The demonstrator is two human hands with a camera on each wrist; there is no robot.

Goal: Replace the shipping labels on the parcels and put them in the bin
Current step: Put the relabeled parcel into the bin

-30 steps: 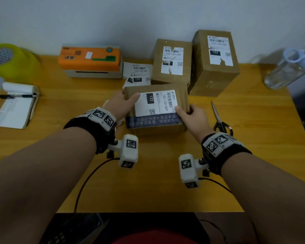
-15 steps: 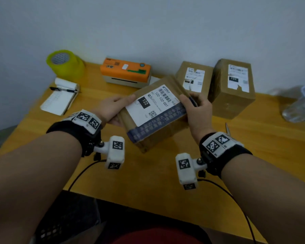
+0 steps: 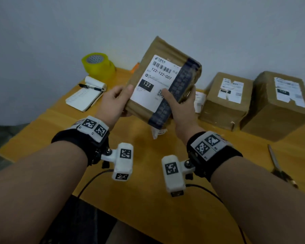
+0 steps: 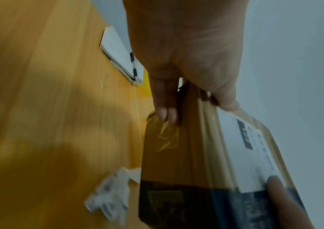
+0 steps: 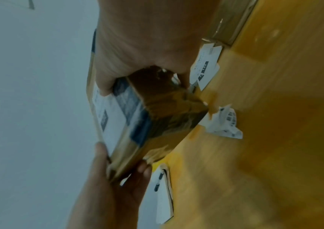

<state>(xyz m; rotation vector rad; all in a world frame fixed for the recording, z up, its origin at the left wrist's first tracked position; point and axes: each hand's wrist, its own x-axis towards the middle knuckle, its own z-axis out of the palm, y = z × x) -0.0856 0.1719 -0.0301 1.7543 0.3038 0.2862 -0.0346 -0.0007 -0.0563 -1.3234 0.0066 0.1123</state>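
Observation:
A brown cardboard parcel (image 3: 167, 67) with a clean white shipping label (image 3: 153, 81) and a dark blue tape band is held tilted in the air above the wooden table (image 3: 144, 199). My left hand (image 3: 113, 103) grips its left edge, thumb on the front, fingers behind (image 4: 167, 111). My right hand (image 3: 180, 106) grips the lower right edge, thumb on the label (image 5: 104, 86). Two more parcels (image 3: 225, 101) (image 3: 278, 104) with torn labels stand at the right. A crumpled peeled label (image 5: 225, 124) lies on the table under the held parcel.
A yellow tape roll (image 3: 97, 66) and a notepad with a pen (image 3: 84, 97) lie at the back left. Scissors (image 3: 278, 168) lie at the right edge. Loose printed labels (image 3: 200, 101) sit beside the middle parcel. A dark area lies below the table's near edge.
Both hands have lifted the parcel off the table and tilted it up to the left, label toward me. The view has swung left, so the orange printer is now hidden behind the parcel.

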